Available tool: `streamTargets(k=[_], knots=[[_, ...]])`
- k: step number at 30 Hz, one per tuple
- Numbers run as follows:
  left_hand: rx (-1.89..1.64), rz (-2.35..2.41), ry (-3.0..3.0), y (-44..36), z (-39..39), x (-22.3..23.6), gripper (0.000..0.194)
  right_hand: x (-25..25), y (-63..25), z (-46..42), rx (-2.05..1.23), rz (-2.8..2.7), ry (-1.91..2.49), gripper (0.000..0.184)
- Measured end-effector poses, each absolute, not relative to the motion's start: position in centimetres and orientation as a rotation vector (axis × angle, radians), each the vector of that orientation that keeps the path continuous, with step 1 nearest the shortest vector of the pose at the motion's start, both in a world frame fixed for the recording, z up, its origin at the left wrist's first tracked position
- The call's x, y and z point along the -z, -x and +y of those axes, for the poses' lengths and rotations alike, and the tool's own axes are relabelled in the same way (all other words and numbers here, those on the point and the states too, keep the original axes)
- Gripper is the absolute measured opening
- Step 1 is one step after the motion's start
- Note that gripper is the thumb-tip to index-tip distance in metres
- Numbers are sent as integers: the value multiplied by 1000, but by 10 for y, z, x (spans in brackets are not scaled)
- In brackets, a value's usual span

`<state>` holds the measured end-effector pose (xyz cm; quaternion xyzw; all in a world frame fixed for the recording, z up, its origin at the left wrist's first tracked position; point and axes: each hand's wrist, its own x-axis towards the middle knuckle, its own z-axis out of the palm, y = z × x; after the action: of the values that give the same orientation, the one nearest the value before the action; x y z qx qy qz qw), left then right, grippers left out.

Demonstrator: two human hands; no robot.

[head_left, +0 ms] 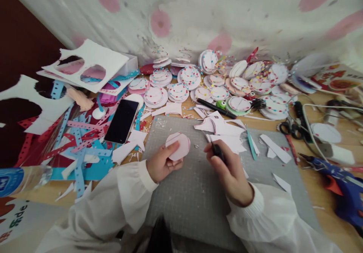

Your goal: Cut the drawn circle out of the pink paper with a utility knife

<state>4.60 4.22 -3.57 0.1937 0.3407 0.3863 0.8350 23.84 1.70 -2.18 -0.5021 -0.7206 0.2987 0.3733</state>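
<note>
My left hand (164, 165) pinches a round pale-pink disc (181, 147), thumb on its face and fingers behind it. The disc is tilted above the grey cutting mat (181, 204). To its right, my right hand (229, 169) is closed round a black-handled tool (217, 151) with a thin metal tip pointing up and left; its exact kind is unclear. The tip is apart from the disc. Just beyond that hand lie white cut scraps (227, 132) and a teal strip-like tool (251, 143).
Several layered discs with coloured dots (188, 77) line the back. A phone (121, 121), dotted ribbons (78, 139) and cut-out white sheets (93, 62) crowd the left. On the right are scissors (296, 130), a white cable (309, 128) and a blue glue gun (347, 192).
</note>
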Motion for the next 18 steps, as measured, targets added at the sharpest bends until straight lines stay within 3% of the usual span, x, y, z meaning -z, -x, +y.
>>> streamTargets(k=[6,18], knots=[[-635,563,-254,-41,42,37,43,23,-229,13,-417,-2177,1172,23],[-355,462,-225,-39,42,35,54,26,-224,11,-252,-2214,1163,30]])
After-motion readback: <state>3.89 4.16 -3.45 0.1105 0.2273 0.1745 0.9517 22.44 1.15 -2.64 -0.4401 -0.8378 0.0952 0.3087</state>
